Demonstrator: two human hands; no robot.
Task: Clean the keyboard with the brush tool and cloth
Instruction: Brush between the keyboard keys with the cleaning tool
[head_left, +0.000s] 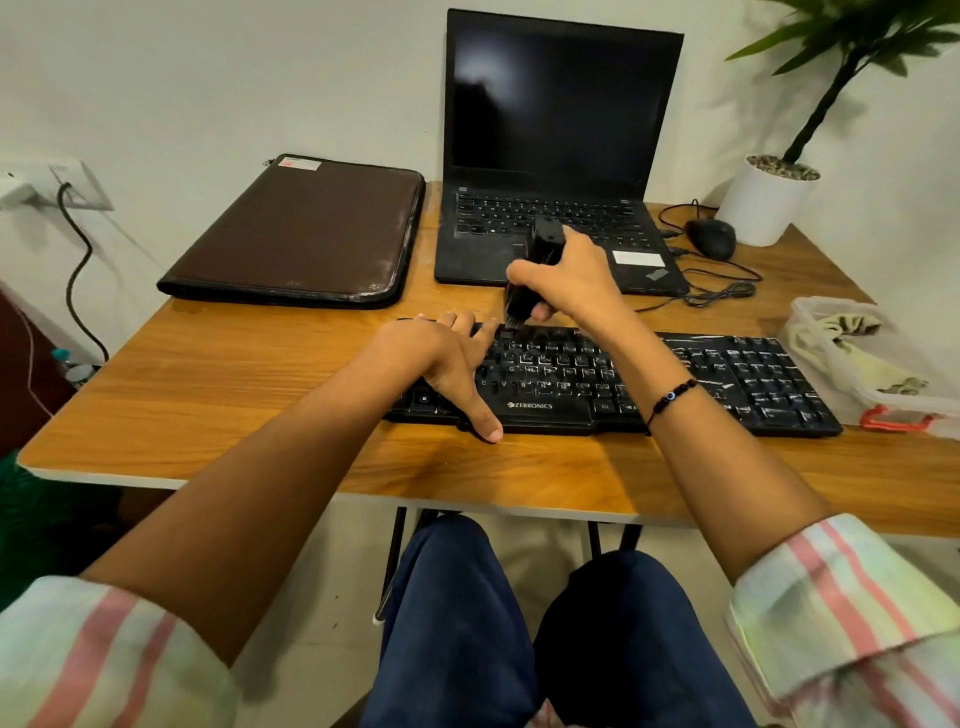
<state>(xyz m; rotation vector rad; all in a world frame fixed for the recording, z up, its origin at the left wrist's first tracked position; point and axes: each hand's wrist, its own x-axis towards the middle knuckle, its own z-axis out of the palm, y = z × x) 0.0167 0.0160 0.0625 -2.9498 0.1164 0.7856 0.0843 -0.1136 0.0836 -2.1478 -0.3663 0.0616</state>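
Observation:
A black keyboard (727, 379) lies across the wooden table (234, 384) in front of me. My right hand (571, 280) grips a black brush tool (540, 260) held upright, its bristles touching the top key row left of centre. My left hand (447, 358) rests flat on the keyboard's left end, fingers spread over the keys and thumb at the front edge. A cream cloth (852, 353) sits inside a clear plastic box (810, 317) at the right end of the keyboard.
An open black laptop (561, 104) stands behind the keyboard, a brown zip folder (306, 234) to its left. A wired mouse (711, 236) with its cable and a white plant pot (763, 202) are at the back right. My knees are under the table edge.

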